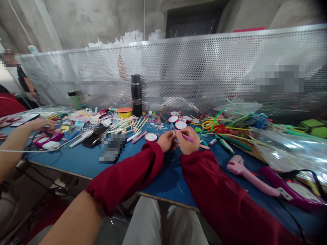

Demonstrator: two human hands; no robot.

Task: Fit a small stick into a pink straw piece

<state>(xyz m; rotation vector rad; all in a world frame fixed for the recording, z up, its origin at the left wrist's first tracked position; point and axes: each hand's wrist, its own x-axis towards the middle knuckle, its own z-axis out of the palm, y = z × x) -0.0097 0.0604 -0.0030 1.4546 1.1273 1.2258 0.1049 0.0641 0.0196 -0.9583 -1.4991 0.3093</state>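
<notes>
Head view: left hand (167,141) and right hand (188,140) pinch one pink stick (191,139).

Both forearms (209,190) (dark red sleeves (127,177)) angle in from the bottom edge, left hand (167,141) and right hand (188,140) curled tight, meeting mid-frame.

Dark red sleeves (133,177) over a blue table (84,163), a pink stick (190,138), a black flask (136,95), a silver perforated screen (204,68).
</notes>
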